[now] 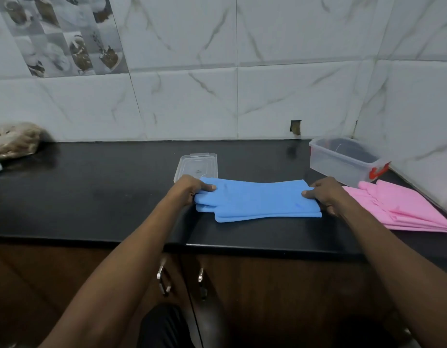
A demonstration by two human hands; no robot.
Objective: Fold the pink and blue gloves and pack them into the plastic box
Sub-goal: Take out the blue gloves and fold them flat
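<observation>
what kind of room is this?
Likely a home kitchen: a dark stone countertop along a marble-look tiled wall, food-picture tiles, wooden cabinet doors with metal handles below.

both arms are bare, from the left hand [189, 190] and the right hand [326, 194] all the way down. black clothes [164, 327] show below the surface [91, 197].

My only view rides the head, facing forward and down, close over the desk [91, 197], left hand [189, 190] and right hand [326, 194] mid-frame, wall [292, 96] beyond.

Even soft light — bowed, blurry edges
</observation>
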